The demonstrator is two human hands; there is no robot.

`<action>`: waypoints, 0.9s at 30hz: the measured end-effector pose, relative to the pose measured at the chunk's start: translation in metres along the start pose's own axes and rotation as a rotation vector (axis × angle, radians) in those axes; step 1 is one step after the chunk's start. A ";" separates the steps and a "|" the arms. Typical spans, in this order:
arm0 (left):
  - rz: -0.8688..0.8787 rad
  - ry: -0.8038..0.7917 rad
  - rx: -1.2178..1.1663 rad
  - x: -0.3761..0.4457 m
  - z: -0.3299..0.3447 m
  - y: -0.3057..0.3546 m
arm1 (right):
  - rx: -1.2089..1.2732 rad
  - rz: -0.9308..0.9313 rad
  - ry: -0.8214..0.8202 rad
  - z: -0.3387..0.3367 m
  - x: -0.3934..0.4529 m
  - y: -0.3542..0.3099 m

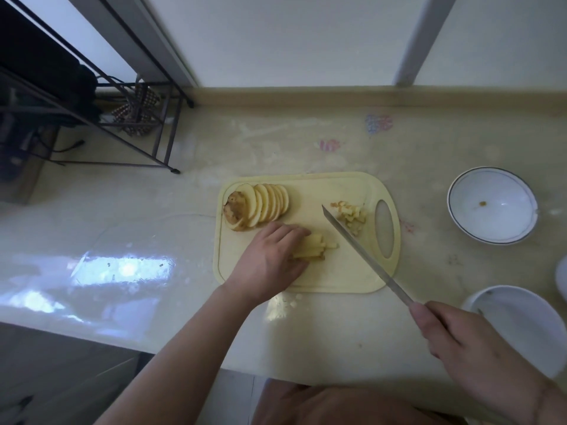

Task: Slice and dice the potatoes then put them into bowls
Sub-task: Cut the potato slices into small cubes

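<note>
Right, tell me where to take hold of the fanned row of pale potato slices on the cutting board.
Grip the fanned row of pale potato slices from above, fingers and thumb pressing its two ends together: the skin-covered end on the left and the last slice on the right. The slices lean overlapped, so squeezing lengthwise should keep them stacked.

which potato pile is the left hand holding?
The sticks at the board's near middle, under the left hand; slices and dice lie untouched.

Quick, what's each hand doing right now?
Left hand: fingers curled round the potato sticks on the board.
Right hand: gripping the knife.
</note>
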State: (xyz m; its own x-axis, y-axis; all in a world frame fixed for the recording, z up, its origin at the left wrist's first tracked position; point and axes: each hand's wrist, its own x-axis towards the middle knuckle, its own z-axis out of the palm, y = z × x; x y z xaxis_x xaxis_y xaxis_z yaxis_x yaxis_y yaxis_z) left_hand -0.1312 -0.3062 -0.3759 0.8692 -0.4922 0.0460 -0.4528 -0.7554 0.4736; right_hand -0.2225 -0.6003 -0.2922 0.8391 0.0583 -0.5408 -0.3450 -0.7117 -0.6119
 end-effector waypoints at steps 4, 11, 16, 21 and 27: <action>-0.009 0.029 -0.026 0.000 0.000 -0.001 | -0.001 0.006 0.020 0.000 0.002 0.000; 0.023 0.078 -0.035 -0.008 0.004 -0.002 | -0.020 0.018 0.023 0.004 0.002 0.004; 0.024 0.122 -0.054 -0.009 0.006 0.000 | -0.033 0.028 0.027 0.004 0.002 0.005; -0.065 0.137 -0.142 -0.011 0.001 0.000 | -0.034 0.025 0.044 0.004 0.003 0.003; -0.141 0.209 -0.126 0.002 -0.001 0.003 | -0.033 0.033 0.037 0.003 0.003 0.002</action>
State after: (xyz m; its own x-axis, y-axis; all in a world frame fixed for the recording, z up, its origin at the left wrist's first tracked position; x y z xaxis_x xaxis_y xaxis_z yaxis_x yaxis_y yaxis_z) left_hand -0.1306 -0.3086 -0.3737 0.9497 -0.2770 0.1460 -0.3081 -0.7440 0.5929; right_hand -0.2219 -0.5991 -0.2968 0.8428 0.0085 -0.5381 -0.3592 -0.7356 -0.5743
